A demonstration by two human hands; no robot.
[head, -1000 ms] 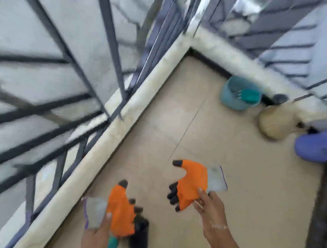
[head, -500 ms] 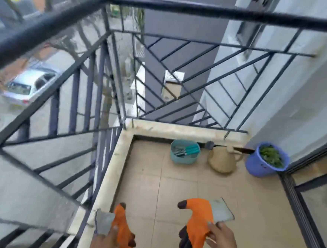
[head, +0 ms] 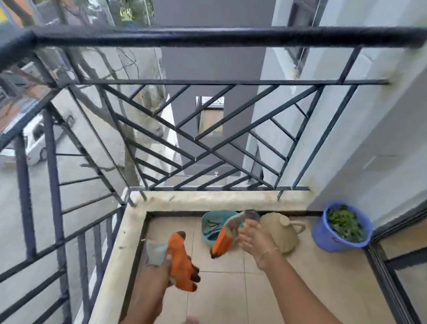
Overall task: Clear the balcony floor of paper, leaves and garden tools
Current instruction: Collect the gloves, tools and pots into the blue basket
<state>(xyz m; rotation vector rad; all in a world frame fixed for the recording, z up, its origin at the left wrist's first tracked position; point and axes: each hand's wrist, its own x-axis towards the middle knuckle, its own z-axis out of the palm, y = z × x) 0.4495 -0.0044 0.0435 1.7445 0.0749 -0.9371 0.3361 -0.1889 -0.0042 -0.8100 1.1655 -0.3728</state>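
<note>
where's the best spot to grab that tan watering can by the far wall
Take the watering can by its loop handle, which juts out on the side facing the blue bucket. The can stands upright and that side is open, so come from above and the right.

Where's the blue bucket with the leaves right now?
Head view, right side: the blue bucket stands in the balcony's far right corner, just right of the tan watering can.

a: any text, label or number legible?
b: none. blue bucket (head: 328,238) and teal tub (head: 205,237), far right: no print seen.
a: white car (head: 35,144), far left beyond the railing (head: 216,39)?
b: too blurred; no plate or badge can be read.
</note>
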